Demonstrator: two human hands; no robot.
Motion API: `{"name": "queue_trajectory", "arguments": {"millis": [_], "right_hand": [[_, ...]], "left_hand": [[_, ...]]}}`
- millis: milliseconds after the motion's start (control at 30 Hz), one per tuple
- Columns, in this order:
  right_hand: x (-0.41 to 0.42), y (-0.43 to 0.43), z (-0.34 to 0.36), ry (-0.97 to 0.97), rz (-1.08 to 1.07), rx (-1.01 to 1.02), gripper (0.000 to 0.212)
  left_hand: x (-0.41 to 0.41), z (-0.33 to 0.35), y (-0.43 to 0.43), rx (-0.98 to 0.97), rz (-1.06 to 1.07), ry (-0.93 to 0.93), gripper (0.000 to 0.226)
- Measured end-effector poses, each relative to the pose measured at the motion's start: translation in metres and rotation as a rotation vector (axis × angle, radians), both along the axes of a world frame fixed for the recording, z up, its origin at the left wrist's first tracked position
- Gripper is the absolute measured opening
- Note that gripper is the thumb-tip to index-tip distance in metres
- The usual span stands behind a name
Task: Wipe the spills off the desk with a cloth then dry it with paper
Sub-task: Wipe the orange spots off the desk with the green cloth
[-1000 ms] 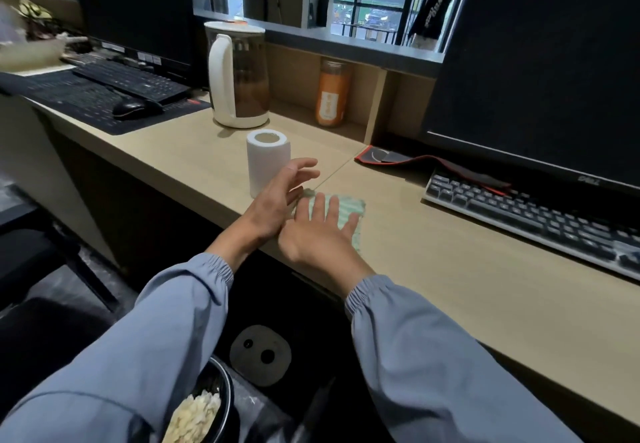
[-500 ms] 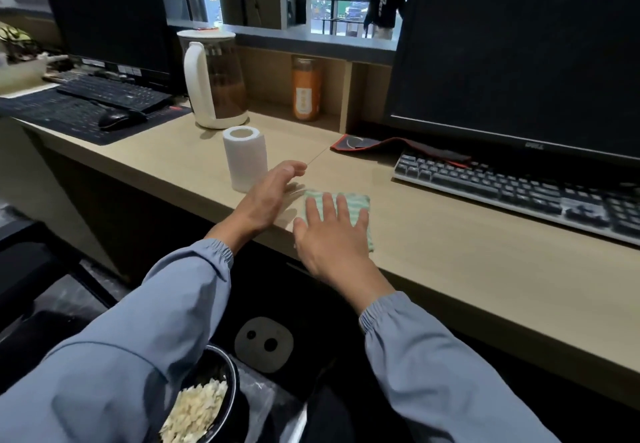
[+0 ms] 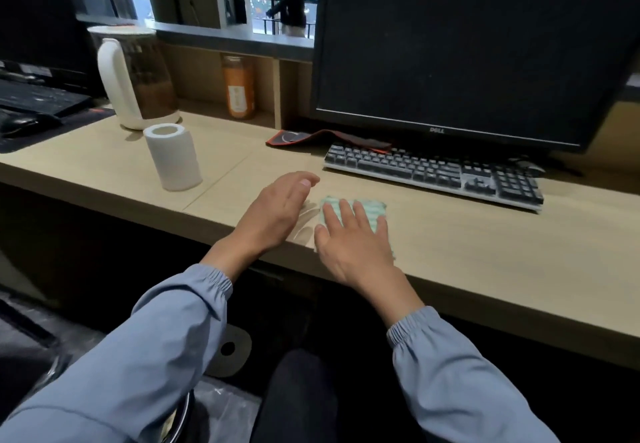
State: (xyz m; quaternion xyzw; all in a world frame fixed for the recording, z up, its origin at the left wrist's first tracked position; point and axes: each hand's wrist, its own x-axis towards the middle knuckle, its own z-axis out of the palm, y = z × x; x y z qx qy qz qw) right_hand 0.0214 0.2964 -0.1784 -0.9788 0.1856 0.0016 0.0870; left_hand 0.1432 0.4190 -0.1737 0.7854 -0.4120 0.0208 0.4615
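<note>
The right hand (image 3: 353, 245) lies flat with straight, slightly spread fingers pressing down on the green striped cloth (image 3: 370, 208), which sits on the desk (image 3: 485, 252) near its front edge, its far edge showing past the fingertips; just left of that hand glisten wet streaks (image 3: 306, 220), and beyond them is the left hand (image 3: 277, 210), fingers together, loosely curved and holding nothing. Farther left of the left hand and a little behind it stands the upright paper roll (image 3: 175, 158), apart from both hands; past the cloth lies the keyboard (image 3: 433, 172).
</note>
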Motion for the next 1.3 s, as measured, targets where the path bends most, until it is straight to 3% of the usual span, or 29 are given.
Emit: {"name": "queue_trajectory", "arguments": {"millis": [367, 633, 867, 967, 1133, 1300], "right_hand": [[-0.078, -0.083, 0.008, 0.079, -0.145, 0.003, 0.062], [-0.153, -0.131, 0.012, 0.048, -0.246, 0.01, 0.06], [-0.225, -0.177, 0.004, -0.022, -0.315, -0.149, 0.056], [-0.253, -0.188, -0.008, -0.126, -0.346, -0.293, 0.064], [-0.256, -0.189, -0.039, -0.529, -0.452, -0.425, 0.053], [-0.221, -0.167, -0.045, -0.661, -0.352, -0.473, 0.053]], "left_hand": [[-0.069, 0.009, -0.073, 0.27, -0.133, -0.185, 0.038], [-0.104, 0.005, -0.097, 0.305, -0.179, -0.268, 0.039], [-0.117, 0.002, -0.109, 0.302, -0.169, -0.289, 0.04], [-0.12, 0.001, -0.111, 0.294, -0.16, -0.308, 0.039], [-0.117, -0.004, -0.105, 0.228, -0.093, -0.371, 0.038], [-0.104, -0.011, -0.082, 0.115, -0.006, -0.417, 0.039]]}}
